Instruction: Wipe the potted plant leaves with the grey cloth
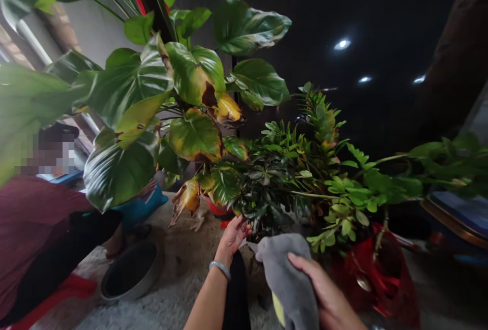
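My left hand (pixel 231 237), with a pale bangle at its wrist, reaches to the lower edge of a bushy dark-leaved plant (pixel 263 182). Its fingers are curled together by the low leaves; what they pinch is too small to make out. A soft grey cloth (pixel 287 269) with a yellow patch at its lower edge hangs bunched in my right hand (pixel 322 287), thumb on top. The cloth is just right of my left hand, in front of the dark plant. Above and left spreads a large-leaved plant (pixel 196 134), some leaves yellow and brown-edged.
A co-worker in a maroon top (pixel 34 238) sits at the left on a red stool (pixel 72 294), beside a dark round basin (pixel 131 271). Right of my hands stands a red bag-like planter (pixel 392 274) with trailing stems. A dark glossy wall (pixel 362 25) rises behind the plants.
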